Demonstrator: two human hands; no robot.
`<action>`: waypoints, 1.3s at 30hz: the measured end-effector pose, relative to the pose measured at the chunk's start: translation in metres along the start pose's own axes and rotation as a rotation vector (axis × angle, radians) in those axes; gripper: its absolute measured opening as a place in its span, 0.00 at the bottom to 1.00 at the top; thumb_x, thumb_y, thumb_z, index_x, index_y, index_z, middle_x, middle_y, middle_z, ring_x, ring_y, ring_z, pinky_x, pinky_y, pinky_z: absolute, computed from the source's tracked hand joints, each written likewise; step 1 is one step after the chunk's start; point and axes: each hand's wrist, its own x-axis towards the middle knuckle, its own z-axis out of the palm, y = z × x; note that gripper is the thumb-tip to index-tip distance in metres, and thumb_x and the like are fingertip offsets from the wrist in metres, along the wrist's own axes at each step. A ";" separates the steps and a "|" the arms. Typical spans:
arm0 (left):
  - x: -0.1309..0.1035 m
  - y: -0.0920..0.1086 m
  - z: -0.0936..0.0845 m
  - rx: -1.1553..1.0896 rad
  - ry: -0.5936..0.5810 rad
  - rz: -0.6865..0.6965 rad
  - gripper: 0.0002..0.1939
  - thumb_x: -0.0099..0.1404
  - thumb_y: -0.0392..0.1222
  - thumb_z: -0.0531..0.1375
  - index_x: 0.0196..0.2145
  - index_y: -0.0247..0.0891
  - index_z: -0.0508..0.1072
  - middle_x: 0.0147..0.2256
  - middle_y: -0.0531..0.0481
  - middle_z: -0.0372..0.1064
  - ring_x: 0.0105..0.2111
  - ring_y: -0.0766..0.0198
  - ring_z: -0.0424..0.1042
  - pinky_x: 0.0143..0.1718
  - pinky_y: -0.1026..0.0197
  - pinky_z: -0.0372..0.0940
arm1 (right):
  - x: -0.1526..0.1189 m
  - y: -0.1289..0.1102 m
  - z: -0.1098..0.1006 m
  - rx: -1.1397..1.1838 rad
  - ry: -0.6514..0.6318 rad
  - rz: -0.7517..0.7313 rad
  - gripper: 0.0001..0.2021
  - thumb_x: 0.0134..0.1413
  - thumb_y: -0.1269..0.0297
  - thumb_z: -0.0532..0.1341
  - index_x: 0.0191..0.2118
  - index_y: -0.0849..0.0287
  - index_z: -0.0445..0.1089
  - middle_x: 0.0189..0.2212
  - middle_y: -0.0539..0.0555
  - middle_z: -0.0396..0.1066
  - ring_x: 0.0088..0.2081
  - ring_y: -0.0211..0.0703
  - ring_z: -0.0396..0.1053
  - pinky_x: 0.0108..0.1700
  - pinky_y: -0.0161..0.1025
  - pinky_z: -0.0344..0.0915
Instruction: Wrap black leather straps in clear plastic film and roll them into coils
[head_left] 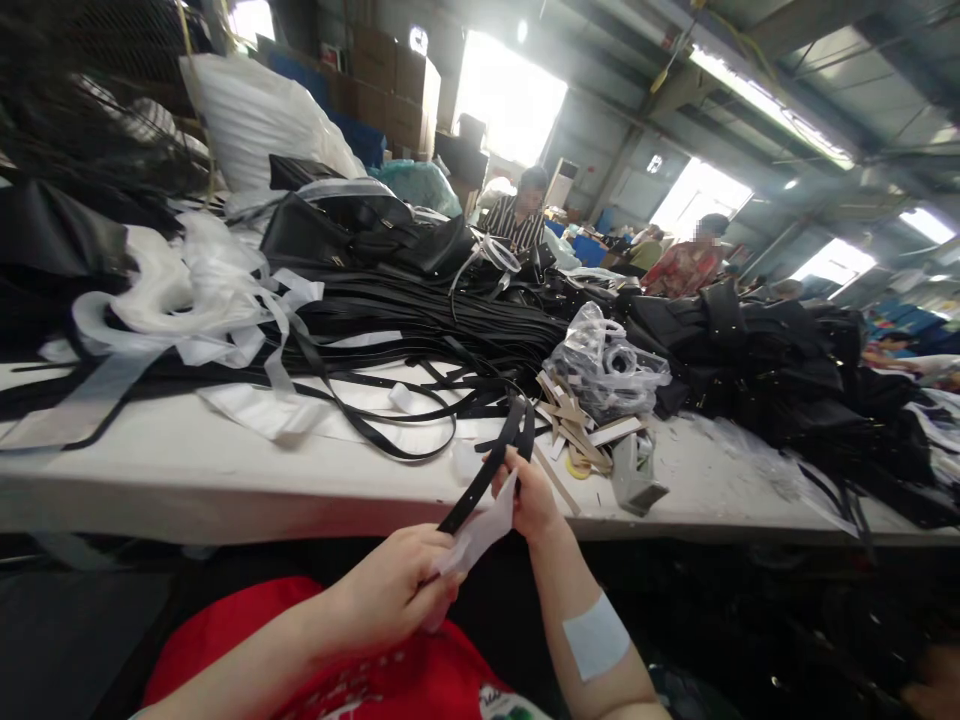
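Note:
A black strap [480, 482] with small holes runs slantwise between my hands at the table's front edge. My left hand [420, 575] is closed on its lower end, together with a thin white sheet [484, 530]. Higher up, the fingers of my right hand [529, 490] are closed round the strap and the sheet's upper corner. Beyond my right hand the strap bends over toward the table. A pale blue patch [596, 637] is on my right forearm.
Many black straps [420, 310] lie heaped across the white table [225, 480]. White strips [187, 290] pile up at the left. Right of my hands are beige strips [574, 425], a tape dispenser [637, 475] and clear plastic [611, 365]. Black bags [772, 380] stand farther right; two people sit beyond.

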 end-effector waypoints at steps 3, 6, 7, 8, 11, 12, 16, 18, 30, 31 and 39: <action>0.003 0.000 0.001 0.013 0.025 -0.022 0.20 0.71 0.41 0.47 0.22 0.39 0.66 0.26 0.54 0.68 0.29 0.67 0.67 0.39 0.63 0.59 | -0.003 0.013 0.011 -0.093 -0.026 -0.025 0.14 0.40 0.60 0.71 0.28 0.61 0.70 0.16 0.44 0.60 0.16 0.28 0.51 0.17 0.27 0.50; 0.006 -0.001 -0.001 0.042 0.063 -0.023 0.18 0.71 0.41 0.48 0.25 0.39 0.68 0.27 0.55 0.70 0.32 0.66 0.69 0.49 0.59 0.57 | -0.009 0.026 0.026 -0.166 -0.058 -0.040 0.14 0.39 0.61 0.72 0.32 0.62 0.72 0.23 0.48 0.69 0.22 0.33 0.62 0.25 0.30 0.61; 0.006 -0.001 -0.002 0.048 0.073 -0.022 0.17 0.71 0.41 0.48 0.26 0.40 0.68 0.28 0.55 0.70 0.33 0.66 0.70 0.54 0.57 0.55 | -0.011 0.029 0.030 -0.179 -0.075 -0.032 0.14 0.39 0.61 0.72 0.32 0.62 0.73 0.24 0.49 0.70 0.23 0.34 0.64 0.26 0.31 0.62; 0.007 -0.002 -0.002 0.051 0.081 -0.020 0.17 0.71 0.41 0.48 0.27 0.40 0.69 0.28 0.55 0.71 0.34 0.66 0.70 0.57 0.55 0.51 | -0.014 0.032 0.034 -0.191 -0.102 -0.011 0.14 0.40 0.60 0.71 0.32 0.61 0.73 0.24 0.49 0.70 0.24 0.35 0.64 0.27 0.32 0.62; 0.006 -0.002 -0.002 0.045 0.085 -0.024 0.17 0.71 0.41 0.48 0.28 0.41 0.70 0.29 0.56 0.72 0.37 0.67 0.71 0.62 0.53 0.46 | -0.021 0.036 0.042 -0.272 -0.199 0.046 0.11 0.42 0.58 0.69 0.31 0.59 0.74 0.25 0.49 0.72 0.26 0.37 0.67 0.28 0.33 0.63; 0.005 -0.003 -0.001 0.046 0.086 -0.031 0.17 0.71 0.41 0.48 0.28 0.41 0.70 0.29 0.56 0.72 0.37 0.66 0.71 0.62 0.53 0.45 | -0.021 0.036 0.043 -0.320 -0.225 0.053 0.11 0.41 0.58 0.70 0.30 0.58 0.74 0.26 0.50 0.72 0.27 0.38 0.67 0.29 0.34 0.64; -0.004 -0.007 -0.006 0.149 0.142 -0.077 0.14 0.70 0.41 0.50 0.30 0.44 0.73 0.32 0.57 0.75 0.46 0.60 0.69 0.63 0.44 0.36 | -0.014 0.020 0.033 -0.399 -0.091 -0.018 0.12 0.46 0.55 0.67 0.26 0.59 0.72 0.22 0.49 0.70 0.23 0.35 0.63 0.24 0.31 0.60; -0.010 -0.011 -0.013 0.234 0.243 -0.093 0.14 0.69 0.41 0.50 0.32 0.46 0.74 0.35 0.57 0.76 0.51 0.57 0.66 0.63 0.41 0.32 | -0.008 0.007 0.021 -0.352 0.088 -0.113 0.16 0.51 0.51 0.62 0.27 0.61 0.70 0.21 0.49 0.68 0.17 0.29 0.54 0.18 0.29 0.49; -0.005 -0.017 -0.018 0.184 0.261 -0.064 0.21 0.71 0.45 0.48 0.25 0.41 0.74 0.28 0.51 0.74 0.32 0.63 0.72 0.43 0.60 0.64 | -0.028 0.009 0.033 -0.378 -0.079 -0.110 0.13 0.42 0.59 0.70 0.27 0.64 0.72 0.18 0.47 0.63 0.21 0.32 0.56 0.24 0.31 0.53; -0.005 -0.018 -0.016 0.167 0.268 -0.091 0.21 0.71 0.45 0.48 0.26 0.41 0.74 0.28 0.51 0.75 0.32 0.63 0.72 0.42 0.61 0.65 | -0.030 0.008 0.033 -0.387 -0.081 -0.124 0.12 0.43 0.59 0.70 0.28 0.64 0.73 0.18 0.47 0.63 0.21 0.32 0.57 0.24 0.31 0.53; -0.008 -0.025 -0.014 0.126 0.294 -0.257 0.22 0.69 0.51 0.49 0.25 0.41 0.76 0.27 0.51 0.75 0.30 0.62 0.74 0.34 0.65 0.69 | -0.031 -0.002 0.029 -0.415 -0.111 -0.123 0.16 0.44 0.57 0.67 0.37 0.63 0.78 0.18 0.47 0.64 0.22 0.33 0.58 0.25 0.31 0.55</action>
